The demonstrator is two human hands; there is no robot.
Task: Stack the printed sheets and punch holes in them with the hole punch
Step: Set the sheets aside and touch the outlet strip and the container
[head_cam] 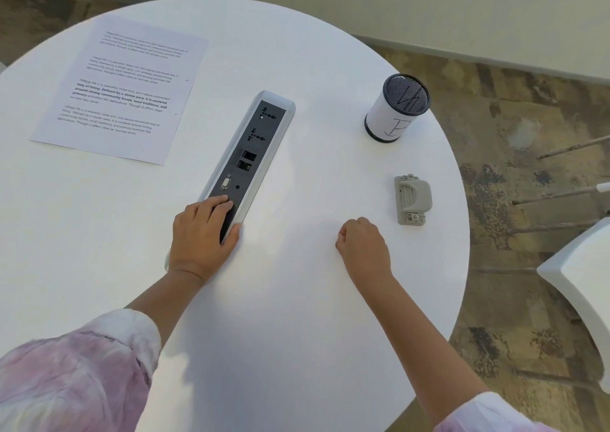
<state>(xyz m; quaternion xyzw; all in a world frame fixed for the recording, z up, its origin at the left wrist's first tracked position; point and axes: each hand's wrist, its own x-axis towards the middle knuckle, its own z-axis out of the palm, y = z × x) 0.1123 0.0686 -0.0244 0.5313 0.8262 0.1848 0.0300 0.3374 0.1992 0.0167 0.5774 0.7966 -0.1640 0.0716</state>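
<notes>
The printed sheets (118,88) lie flat at the far left of the round white table (297,299), with small holes visible near their right edge. A grey hole punch (412,199) sits near the table's right edge. My left hand (201,236) rests palm down on the near end of the socket panel, fingers spread, holding nothing. My right hand (363,246) lies on the tabletop with fingers curled under, empty, a short way left of and nearer than the punch.
A long grey-and-black socket panel (251,154) runs diagonally across the table's middle. A white mesh pen cup (396,108) stands at the far right. A white chair (581,293) sits off the table's right edge.
</notes>
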